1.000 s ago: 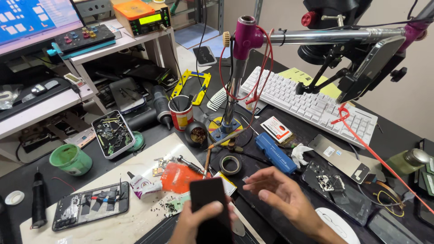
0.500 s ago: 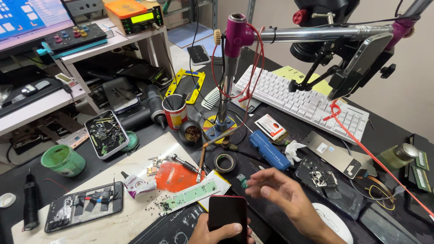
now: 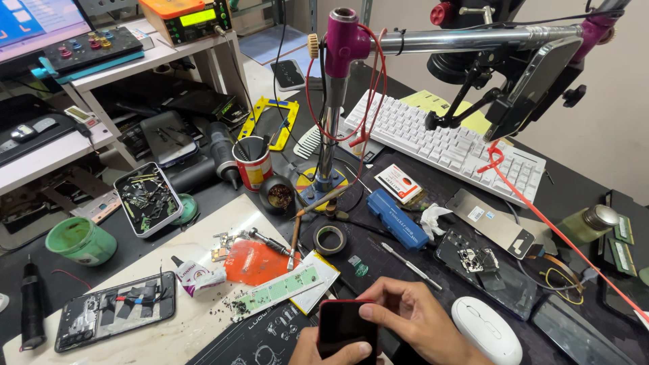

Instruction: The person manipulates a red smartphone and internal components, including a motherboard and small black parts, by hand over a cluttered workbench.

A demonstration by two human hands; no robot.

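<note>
the dark work mat [image 3: 405, 270] is crowded, with a white keyboard [image 3: 446, 145] at the far side under a microscope boom stand [image 3: 338, 101], and an opened phone [image 3: 115, 319] lying at the near left. a white mouse [image 3: 487, 330] sits just right of the hands, a roll of tape [image 3: 330, 238] just beyond them. a red-edged phone [image 3: 346, 328] is held at the near edge of the mat, dark face up: it is pinched by the left hand [image 3: 318, 351] with the thumb on the glass, while the right hand [image 3: 412, 318] is curled over its top edge, fingers pressed to the rim. as a judgement, the phone is best kept level and gripped by the frame, not the glass. compared with half a second ago, the right hand, then spread open beside the phone, is now closed on it, and the view has been tipped slightly lower
</note>
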